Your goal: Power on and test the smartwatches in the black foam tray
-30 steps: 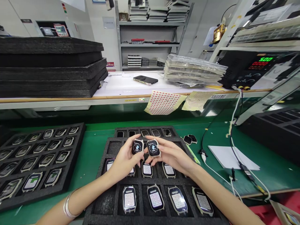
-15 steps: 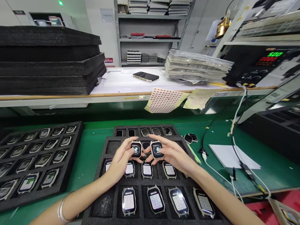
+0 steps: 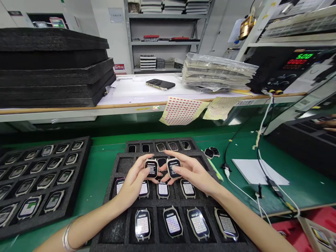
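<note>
Two strapless smartwatches are held side by side above a black foam tray (image 3: pixel 112 227). My left hand (image 3: pixel 135 180) is closed round the left smartwatch (image 3: pixel 151 164), its thumb on the lit screen. My right hand (image 3: pixel 194 170) grips the right smartwatch (image 3: pixel 172 163), and the thumb touches that screen too. Both screens show lines of white text on black. Below them, the tray's compartments hold several more watches, such as a lit watch (image 3: pixel 143 224) in the front row. Some compartments behind my wrists are hidden.
On the left lies another foam tray (image 3: pixel 85 164) of watches. Two loose watch faces (image 3: pixel 209 153), a green pen (image 3: pixel 216 170), white paper (image 3: pixel 259 171) and cables are on the right. A shelf above carries stacked foam (image 3: pixel 52 77), a phone (image 3: pixel 160 84), plastic trays (image 3: pixel 217 71) and a power supply (image 3: pixel 283 70).
Both held watch screens have switched from a watch-face picture to a text list. My hands stay nearly in place; the whole view has shifted slightly.
</note>
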### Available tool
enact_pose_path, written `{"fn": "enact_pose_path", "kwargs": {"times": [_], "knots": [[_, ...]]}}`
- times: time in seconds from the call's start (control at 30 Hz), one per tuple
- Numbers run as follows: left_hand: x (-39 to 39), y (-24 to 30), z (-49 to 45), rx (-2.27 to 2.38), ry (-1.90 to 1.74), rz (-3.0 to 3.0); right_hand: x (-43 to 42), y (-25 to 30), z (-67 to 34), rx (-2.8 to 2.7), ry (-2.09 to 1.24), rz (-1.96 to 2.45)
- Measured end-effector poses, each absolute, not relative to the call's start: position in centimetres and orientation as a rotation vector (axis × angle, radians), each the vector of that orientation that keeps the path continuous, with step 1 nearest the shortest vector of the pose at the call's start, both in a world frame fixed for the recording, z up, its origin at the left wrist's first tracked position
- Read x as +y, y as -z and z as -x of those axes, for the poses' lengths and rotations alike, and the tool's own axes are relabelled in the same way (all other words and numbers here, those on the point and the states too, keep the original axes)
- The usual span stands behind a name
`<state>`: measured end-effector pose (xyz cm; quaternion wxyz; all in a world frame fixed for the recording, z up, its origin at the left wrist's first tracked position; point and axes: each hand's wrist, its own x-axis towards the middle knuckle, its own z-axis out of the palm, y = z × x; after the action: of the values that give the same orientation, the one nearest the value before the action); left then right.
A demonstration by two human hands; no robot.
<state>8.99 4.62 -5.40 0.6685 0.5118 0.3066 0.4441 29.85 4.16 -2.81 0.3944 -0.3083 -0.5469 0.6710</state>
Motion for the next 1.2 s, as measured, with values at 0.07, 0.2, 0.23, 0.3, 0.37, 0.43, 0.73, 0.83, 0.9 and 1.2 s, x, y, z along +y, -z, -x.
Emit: {"fn": "enact_pose_path", "kwargs": {"times": [0.07,0.2,0.23,0.3,0.37,0.43,0.73,0.83,0.9,1.2], "knots": [[4.6,5.4,-8.9,0.695,-1.006,-1.157,4.1,2.9,-29.8,-1.43,-1.677,0.768],[4.7,5.1,-8.5,0.678,-1.034,-1.137,3.7,3.1,-29.5,-1.496,-1.691,0.694],[4.7,5.0,-8.4,0.666,-1.039,-1.128,3.6,3.2,-29.5,-1.512,-1.69,0.694],[4.7,4.7,-8.2,0.648,-1.03,-1.106,3.4,3.1,-29.8,-1.546,-1.67,0.728],[4.7,4.4,-8.1,0.631,-1.011,-1.093,3.4,3.0,-30.8,-1.625,-1.585,0.839],[4.7,4.1,-7.9,0.603,-1.002,-1.098,3.5,3.0,-32.7,-1.779,-1.356,1.049],[4.5,3.2,-8.3,0.649,-0.979,-1.131,5.3,5.0,-41.7,-2.223,-0.539,1.542],[4.6,3.3,-8.5,0.678,-0.976,-1.129,5.3,5.3,-42.2,-2.277,-0.547,1.557],[4.6,3.3,-8.4,0.687,-0.984,-1.124,5.4,5.0,-42.1,-2.294,-0.537,1.54],[4.6,3.9,-7.3,0.715,-1.012,-1.116,6.6,3.3,-37.3,-2.447,-0.491,1.258]]}}
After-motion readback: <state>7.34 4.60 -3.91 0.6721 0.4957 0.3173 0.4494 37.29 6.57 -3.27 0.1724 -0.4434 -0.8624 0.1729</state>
